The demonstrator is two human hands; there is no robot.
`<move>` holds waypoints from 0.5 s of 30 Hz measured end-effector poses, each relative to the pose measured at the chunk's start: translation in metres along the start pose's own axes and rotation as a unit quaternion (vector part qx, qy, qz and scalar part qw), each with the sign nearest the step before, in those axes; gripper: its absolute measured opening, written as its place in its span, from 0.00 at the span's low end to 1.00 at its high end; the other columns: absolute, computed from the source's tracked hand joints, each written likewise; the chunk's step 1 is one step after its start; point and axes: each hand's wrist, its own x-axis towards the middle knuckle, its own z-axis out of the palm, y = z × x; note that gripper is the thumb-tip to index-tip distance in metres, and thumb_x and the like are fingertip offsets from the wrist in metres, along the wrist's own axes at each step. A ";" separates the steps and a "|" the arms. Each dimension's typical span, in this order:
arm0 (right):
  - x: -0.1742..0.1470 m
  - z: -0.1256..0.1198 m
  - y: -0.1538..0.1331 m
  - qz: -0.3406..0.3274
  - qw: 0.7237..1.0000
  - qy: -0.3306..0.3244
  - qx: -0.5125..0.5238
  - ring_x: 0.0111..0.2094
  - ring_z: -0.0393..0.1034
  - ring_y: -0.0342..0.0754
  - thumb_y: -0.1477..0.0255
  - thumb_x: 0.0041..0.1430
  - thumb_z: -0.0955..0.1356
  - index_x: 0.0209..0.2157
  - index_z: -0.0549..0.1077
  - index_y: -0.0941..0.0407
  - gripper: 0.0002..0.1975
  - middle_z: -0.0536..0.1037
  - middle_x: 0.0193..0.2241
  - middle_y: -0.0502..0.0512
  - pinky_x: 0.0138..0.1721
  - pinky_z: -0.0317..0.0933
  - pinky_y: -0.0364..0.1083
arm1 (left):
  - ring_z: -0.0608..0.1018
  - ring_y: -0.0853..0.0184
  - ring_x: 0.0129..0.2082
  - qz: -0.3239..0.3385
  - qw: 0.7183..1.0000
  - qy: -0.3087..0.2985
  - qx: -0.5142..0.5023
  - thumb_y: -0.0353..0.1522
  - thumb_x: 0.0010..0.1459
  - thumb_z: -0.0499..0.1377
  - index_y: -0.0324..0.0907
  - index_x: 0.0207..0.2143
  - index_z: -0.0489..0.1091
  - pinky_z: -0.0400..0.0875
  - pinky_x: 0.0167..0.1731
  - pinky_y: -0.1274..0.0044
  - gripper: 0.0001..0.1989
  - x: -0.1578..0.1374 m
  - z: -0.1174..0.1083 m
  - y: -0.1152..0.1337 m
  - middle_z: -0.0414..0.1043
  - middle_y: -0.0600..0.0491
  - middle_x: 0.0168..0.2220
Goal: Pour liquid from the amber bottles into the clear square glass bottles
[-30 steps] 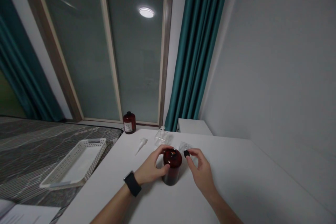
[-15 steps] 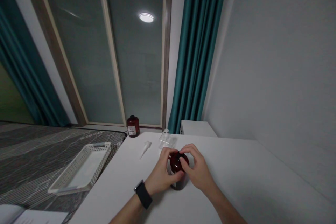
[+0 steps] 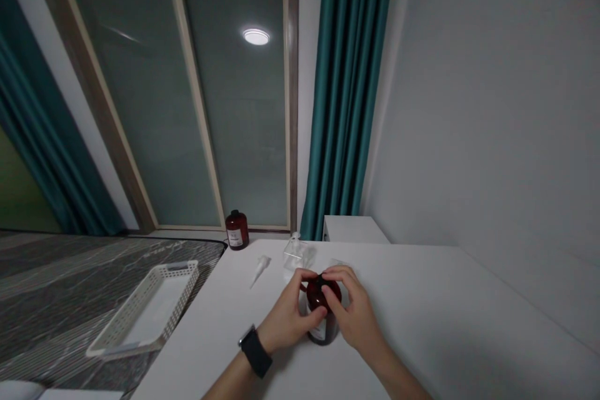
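Note:
A dark reddish-brown bottle (image 3: 323,329) with a pale label stands upright on the white table between my two hands. My left hand (image 3: 291,312), with a black watch on its wrist, is curled around the bottle's left side and shoulder. From the right, my right hand (image 3: 354,306) has its thumb and fingers closed around the dark cap (image 3: 320,281) at the top. Just beyond the hands is a clear glass bottle (image 3: 294,255). Left of that lies a translucent white piece with a long narrow tip (image 3: 260,269).
A second brown bottle (image 3: 237,230) stands at the table's far left corner. A white perforated basket (image 3: 117,327) rests on the dark patterned surface at left. Behind the white table (image 3: 422,300) are a white cabinet (image 3: 355,229), a teal curtain and glass doors.
The view has shifted slightly, so the scene sits a little lower. Both hands stay on the brown bottle, with only small finger movement at its cap.

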 end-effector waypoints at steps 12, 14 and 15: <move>-0.010 -0.004 0.006 0.014 1.000 -0.008 0.026 0.48 0.71 0.51 0.75 0.64 0.65 0.42 0.72 0.51 0.07 0.75 0.43 0.56 0.51 0.64 0.51 | 0.69 0.59 0.44 0.015 0.996 0.061 0.059 0.28 0.48 0.63 0.42 0.46 0.58 0.65 0.47 0.67 0.23 -0.003 0.015 -0.003 0.64 0.50 0.43; -0.010 -0.005 0.006 0.014 0.999 -0.016 0.031 0.48 0.71 0.51 0.75 0.64 0.64 0.42 0.72 0.51 0.07 0.76 0.44 0.56 0.51 0.64 0.51 | 0.69 0.58 0.46 0.018 0.997 0.048 0.064 0.29 0.49 0.62 0.42 0.47 0.58 0.65 0.48 0.66 0.23 -0.004 0.012 -0.003 0.64 0.49 0.45; -0.010 -0.005 0.006 0.012 0.999 -0.016 0.034 0.48 0.71 0.51 0.75 0.64 0.64 0.42 0.72 0.51 0.07 0.76 0.43 0.56 0.51 0.64 0.51 | 0.69 0.57 0.47 0.023 0.997 0.037 0.063 0.29 0.51 0.61 0.42 0.48 0.59 0.64 0.49 0.65 0.22 -0.004 0.009 -0.003 0.65 0.48 0.46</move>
